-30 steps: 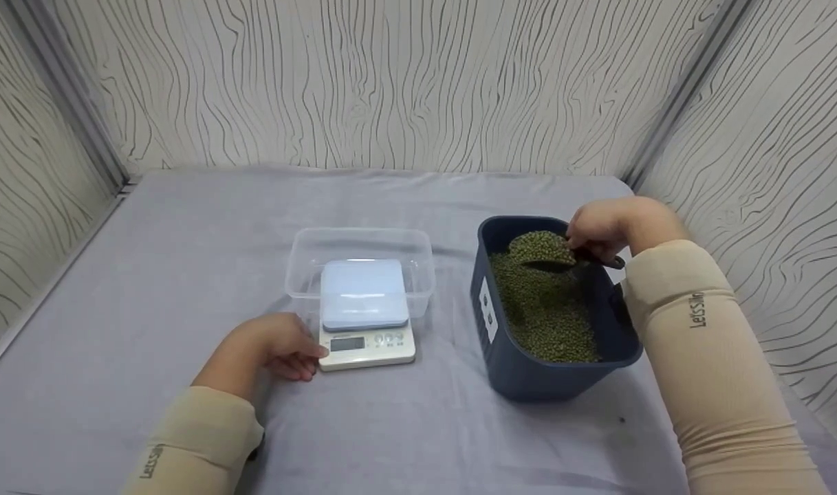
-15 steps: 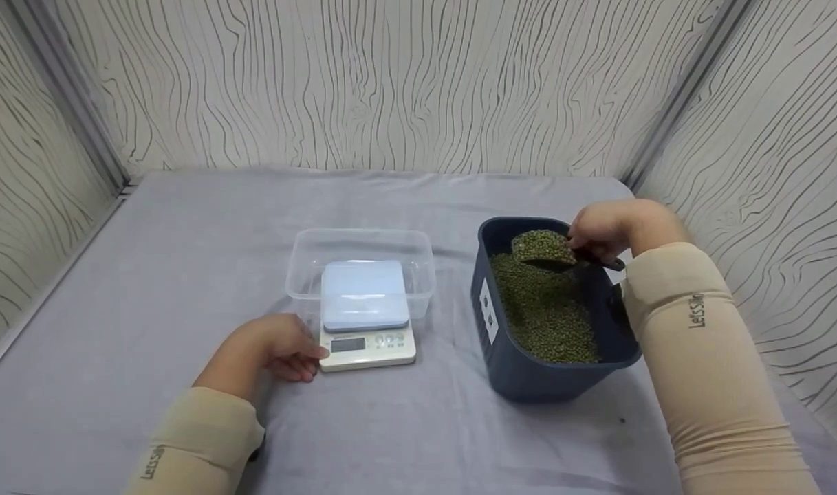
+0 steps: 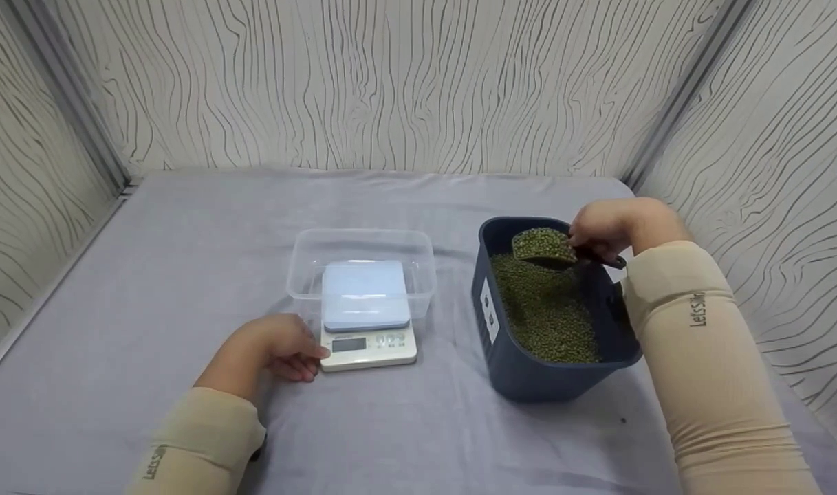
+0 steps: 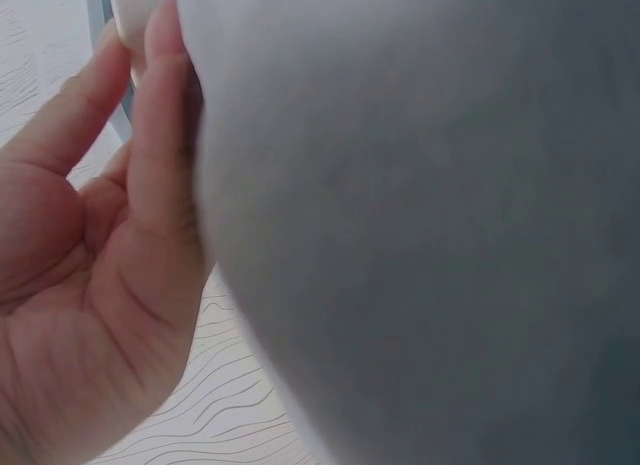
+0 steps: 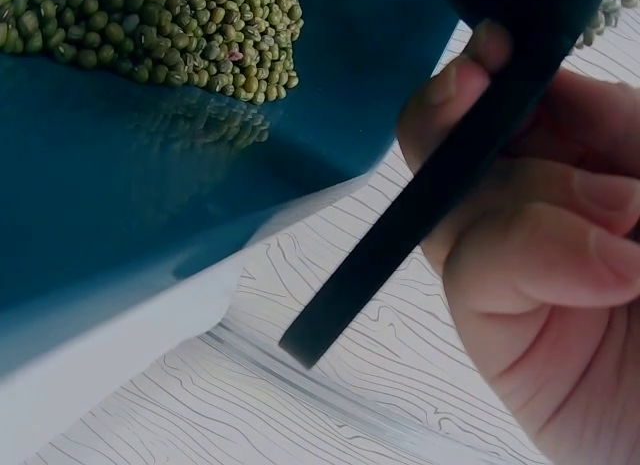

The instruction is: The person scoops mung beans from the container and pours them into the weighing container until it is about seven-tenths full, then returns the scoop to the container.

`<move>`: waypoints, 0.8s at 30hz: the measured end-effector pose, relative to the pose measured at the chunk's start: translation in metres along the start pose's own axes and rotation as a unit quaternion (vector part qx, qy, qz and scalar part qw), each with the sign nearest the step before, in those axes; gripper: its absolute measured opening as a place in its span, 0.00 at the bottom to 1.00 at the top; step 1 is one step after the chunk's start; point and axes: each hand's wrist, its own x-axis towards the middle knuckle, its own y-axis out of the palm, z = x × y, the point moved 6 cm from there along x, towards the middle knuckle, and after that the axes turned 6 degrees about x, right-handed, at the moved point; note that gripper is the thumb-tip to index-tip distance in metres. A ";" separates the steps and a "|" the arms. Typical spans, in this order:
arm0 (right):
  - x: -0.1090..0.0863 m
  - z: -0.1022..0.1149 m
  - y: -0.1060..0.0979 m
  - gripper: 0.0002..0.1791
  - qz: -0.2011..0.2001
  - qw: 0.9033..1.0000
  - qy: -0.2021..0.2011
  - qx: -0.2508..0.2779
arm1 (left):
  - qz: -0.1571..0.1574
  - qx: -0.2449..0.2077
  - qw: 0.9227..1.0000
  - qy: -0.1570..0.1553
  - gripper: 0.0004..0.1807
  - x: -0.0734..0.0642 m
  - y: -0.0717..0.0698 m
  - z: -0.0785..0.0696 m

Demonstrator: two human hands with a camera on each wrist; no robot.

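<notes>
In the head view, my right hand (image 3: 600,227) grips the black handle of a scoop (image 3: 547,262) heaped with green mung beans, held over the dark blue bin (image 3: 542,381). More mung beans (image 3: 552,323) fill part of that bin. The right wrist view shows the scoop's handle (image 5: 390,225) running between fingers and thumb. My left hand (image 3: 287,347) pinches the near left corner of a white kitchen scale (image 3: 370,346); the left wrist view has its thumb and fingertips (image 4: 160,30) at the edge. A clear plastic container (image 3: 418,289) overlaps the scale's platform.
A lavender cloth (image 3: 205,254) covers the table. Wood-grain patterned panels (image 3: 363,89) enclose the back and both sides. One small dark speck (image 3: 623,420) lies on the cloth right of the bin. The scale's display (image 3: 349,344) is unreadable.
The heap of mung beans in the scoop has become slightly smaller, and the scoop has shifted a little to the right. My left hand stays at the scale's corner.
</notes>
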 end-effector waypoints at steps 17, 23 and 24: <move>-0.006 0.028 0.000 0.16 -0.008 1.000 0.005 -0.028 | -0.004 0.011 1.000 -0.006 0.10 0.002 -0.002 0.001; -0.003 0.054 0.008 0.14 0.000 0.999 0.002 -0.040 | 0.005 -0.003 1.000 -0.009 0.09 0.003 0.000 0.001; -0.002 0.058 0.010 0.14 0.000 0.999 0.001 -0.039 | 0.006 -0.005 1.000 -0.010 0.09 0.003 0.001 0.000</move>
